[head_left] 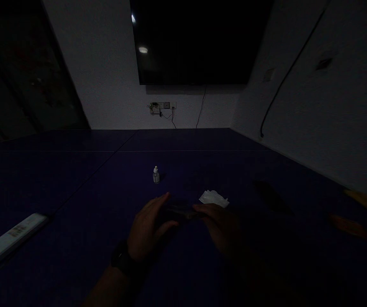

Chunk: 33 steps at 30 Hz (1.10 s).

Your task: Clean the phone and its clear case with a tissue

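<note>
Between my two hands is a dark, faintly shiny object (183,210), too dim to name. My left hand (146,228), with a black watch on its wrist, grips the object's left end between fingers and thumb. The fingers of my right hand (217,224) are closed on its right end, and much of that hand is lost in shadow. Just beyond the right fingers lies a crumpled white tissue (214,198). A small clear bottle (156,175) with a white dropper-like cap stands upright farther back.
The dark blue table (177,157) reaches a wall with sockets and cables. A long white box or bar (12,238) lies at left. On the right are a dark flat item (271,194) and an orange item (348,225). A large screen (202,42) hangs above.
</note>
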Each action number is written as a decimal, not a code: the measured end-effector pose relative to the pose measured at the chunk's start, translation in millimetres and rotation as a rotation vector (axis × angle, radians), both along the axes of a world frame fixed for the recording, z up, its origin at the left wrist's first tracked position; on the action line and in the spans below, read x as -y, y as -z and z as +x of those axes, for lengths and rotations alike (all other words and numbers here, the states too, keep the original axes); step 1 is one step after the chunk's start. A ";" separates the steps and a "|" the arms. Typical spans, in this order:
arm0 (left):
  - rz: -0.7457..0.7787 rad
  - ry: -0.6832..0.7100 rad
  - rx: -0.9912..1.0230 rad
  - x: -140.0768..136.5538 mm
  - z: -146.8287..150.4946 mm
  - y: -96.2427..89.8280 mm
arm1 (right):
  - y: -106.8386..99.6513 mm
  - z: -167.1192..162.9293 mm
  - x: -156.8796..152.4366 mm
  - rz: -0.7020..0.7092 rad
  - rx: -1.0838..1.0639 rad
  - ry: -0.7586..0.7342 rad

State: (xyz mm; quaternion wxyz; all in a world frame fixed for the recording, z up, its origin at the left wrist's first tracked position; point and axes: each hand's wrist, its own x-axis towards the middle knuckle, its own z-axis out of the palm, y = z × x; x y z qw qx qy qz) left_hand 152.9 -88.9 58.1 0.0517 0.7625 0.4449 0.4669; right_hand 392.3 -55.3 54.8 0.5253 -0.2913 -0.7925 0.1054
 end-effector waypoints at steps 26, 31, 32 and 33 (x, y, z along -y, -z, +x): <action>-0.469 0.132 0.561 -34.6 -23.3 -28.8 | 23.6 -10.6 -29.9 -0.872 -0.386 -0.279; -0.676 0.282 0.705 -27.7 6.7 -14.6 | 31.6 -27.5 -18.8 -1.044 -0.638 -0.446; -0.684 0.285 0.748 -27.1 13.8 -10.8 | 33.9 -30.3 -16.1 -1.080 -0.668 -0.471; -0.687 0.280 0.790 -27.3 20.0 -7.6 | 36.1 -32.1 -14.1 -1.114 -0.686 -0.493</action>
